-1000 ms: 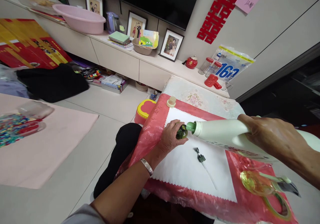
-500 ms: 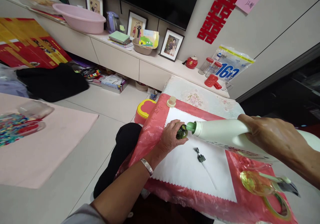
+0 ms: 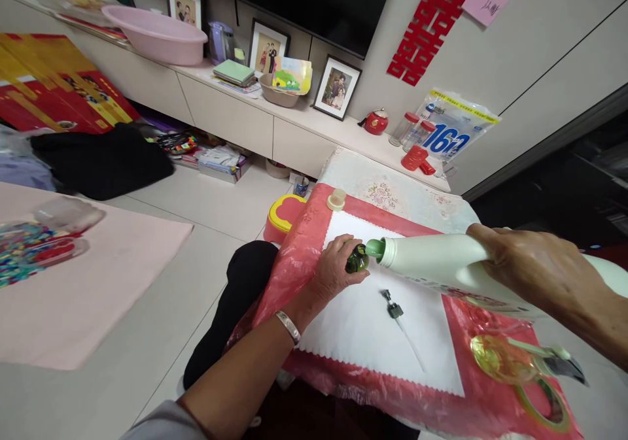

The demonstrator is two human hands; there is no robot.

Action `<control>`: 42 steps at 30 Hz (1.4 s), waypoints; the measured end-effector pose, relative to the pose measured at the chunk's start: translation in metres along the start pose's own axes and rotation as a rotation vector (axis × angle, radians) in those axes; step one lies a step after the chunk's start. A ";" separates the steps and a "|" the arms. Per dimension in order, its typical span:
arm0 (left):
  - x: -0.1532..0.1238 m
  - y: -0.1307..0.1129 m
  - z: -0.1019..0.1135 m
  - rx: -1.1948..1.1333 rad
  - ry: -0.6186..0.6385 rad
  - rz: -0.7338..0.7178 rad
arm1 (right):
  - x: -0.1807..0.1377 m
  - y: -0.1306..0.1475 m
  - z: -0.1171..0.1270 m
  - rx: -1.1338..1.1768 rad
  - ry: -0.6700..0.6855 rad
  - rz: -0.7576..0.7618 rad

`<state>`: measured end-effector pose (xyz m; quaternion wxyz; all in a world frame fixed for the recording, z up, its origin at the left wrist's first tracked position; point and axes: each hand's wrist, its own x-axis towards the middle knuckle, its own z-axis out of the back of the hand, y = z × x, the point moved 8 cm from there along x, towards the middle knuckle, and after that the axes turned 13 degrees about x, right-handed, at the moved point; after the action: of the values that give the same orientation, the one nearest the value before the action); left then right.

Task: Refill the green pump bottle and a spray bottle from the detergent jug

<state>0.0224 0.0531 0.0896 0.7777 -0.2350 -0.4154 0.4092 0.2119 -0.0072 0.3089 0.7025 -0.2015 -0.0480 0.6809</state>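
In front of you the red-covered tabletop (image 3: 289, 273) carries a white scalloped sheet (image 3: 338, 342), and above it the big pale-green bottle (image 3: 436, 255) slants in from three o'clock, your right hand (image 3: 530, 267) clasped around it. The clear yellow bottle (image 3: 498, 359) is out at four o'clock from the small dark-green bottle (image 3: 358, 263), which your left hand (image 3: 335, 269) grips in curled fingers, right at the big one's mouth. The dark pump top (image 3: 394, 310) with its thin tube lies on the sheet between four and five o'clock from the small bottle.

Dk grn btl (image 3: 358, 262), pale grn jug (image 3: 436, 253), wht sheet (image 3: 348, 329), red cover (image 3: 293, 257), pink-floral tablecloth (image 3: 415, 191)
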 end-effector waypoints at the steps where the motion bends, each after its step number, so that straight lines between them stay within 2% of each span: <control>1: 0.000 0.000 0.000 -0.001 -0.002 -0.001 | 0.000 0.000 0.001 0.000 -0.004 0.003; 42: -0.001 0.000 0.000 -0.003 -0.023 -0.029 | 0.002 -0.003 -0.005 -0.003 0.054 -0.051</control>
<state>0.0222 0.0522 0.0885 0.7784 -0.2255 -0.4283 0.3997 0.2168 -0.0061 0.3053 0.7204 -0.2196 -0.0352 0.6569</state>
